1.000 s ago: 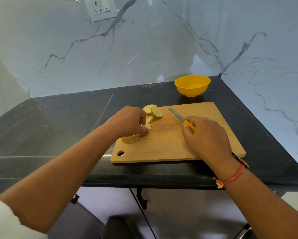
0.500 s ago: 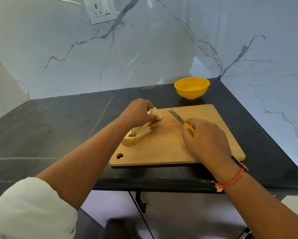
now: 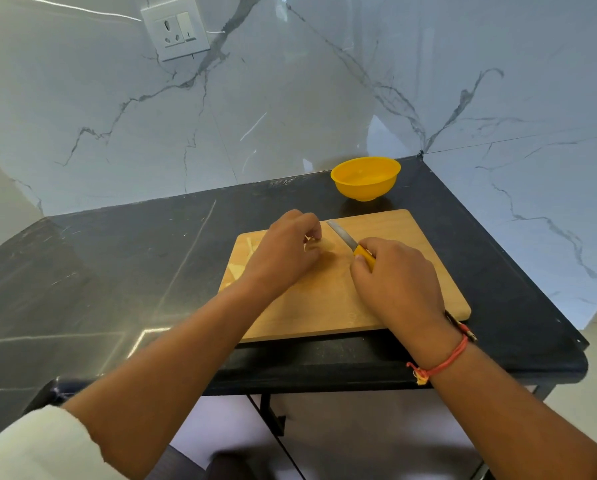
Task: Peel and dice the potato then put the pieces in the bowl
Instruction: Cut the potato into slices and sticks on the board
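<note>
I see a dark table (image 3: 117, 271) with a wooden cutting board (image 3: 401, 271) and, just beyond its far edge, a yellow bowl (image 3: 365, 178) with no potato showing in it. Over the last second the left hand (image 3: 286, 252) has left the pile at the board's near-left corner, reached to the far slices, and now sits at the board's middle. Its grip is curled down over a pale potato piece (image 3: 319, 244), which is blurred and mostly hidden under the fingers. The other potato slices (image 3: 236, 270) lie behind it along the board's left edge, partly covered by the wrist. The right hand (image 3: 399, 289) has barely moved. Its grip is clamped round the yellow handle of the knife (image 3: 350, 242), with the blade pointing away and lying just beside the left fingertips. I judge that peeling and slicing are done, and this piece has been brought up for dicing. No pieces have gone into the bowl yet.
</note>
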Demonstrator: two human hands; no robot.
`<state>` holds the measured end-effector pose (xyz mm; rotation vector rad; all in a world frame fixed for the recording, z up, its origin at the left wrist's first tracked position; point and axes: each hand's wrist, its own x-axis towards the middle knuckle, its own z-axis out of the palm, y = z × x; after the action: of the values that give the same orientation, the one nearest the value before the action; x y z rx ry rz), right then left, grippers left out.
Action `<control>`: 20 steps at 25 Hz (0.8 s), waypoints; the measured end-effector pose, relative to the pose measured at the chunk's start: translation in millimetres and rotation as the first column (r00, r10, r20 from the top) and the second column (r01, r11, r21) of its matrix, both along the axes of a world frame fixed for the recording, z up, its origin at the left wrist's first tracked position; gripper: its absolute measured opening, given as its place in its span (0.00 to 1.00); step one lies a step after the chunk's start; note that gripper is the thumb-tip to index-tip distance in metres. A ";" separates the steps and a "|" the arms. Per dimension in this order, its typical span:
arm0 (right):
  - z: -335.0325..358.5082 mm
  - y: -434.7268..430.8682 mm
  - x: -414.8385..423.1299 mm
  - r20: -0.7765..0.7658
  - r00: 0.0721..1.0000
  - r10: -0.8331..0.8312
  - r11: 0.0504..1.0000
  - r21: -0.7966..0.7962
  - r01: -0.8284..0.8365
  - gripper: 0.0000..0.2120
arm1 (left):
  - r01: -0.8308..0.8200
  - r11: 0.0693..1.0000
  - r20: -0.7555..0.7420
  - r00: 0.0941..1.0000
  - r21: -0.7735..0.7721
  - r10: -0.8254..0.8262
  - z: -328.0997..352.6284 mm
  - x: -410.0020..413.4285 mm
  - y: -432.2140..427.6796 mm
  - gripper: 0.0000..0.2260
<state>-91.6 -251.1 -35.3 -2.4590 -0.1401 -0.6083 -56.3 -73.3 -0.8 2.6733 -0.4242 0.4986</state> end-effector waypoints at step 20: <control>2.3 0.1 0.0 -0.034 0.999 0.031 0.999 -0.017 -0.032 0.16 | -0.108 0.983 -0.249 0.966 -0.152 0.067 -14.1 -0.9 -5.0 0.21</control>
<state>-91.7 -251.0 -33.1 -2.4778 -0.1710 -0.5537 -57.2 -78.2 -15.0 2.5582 -0.1848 0.2140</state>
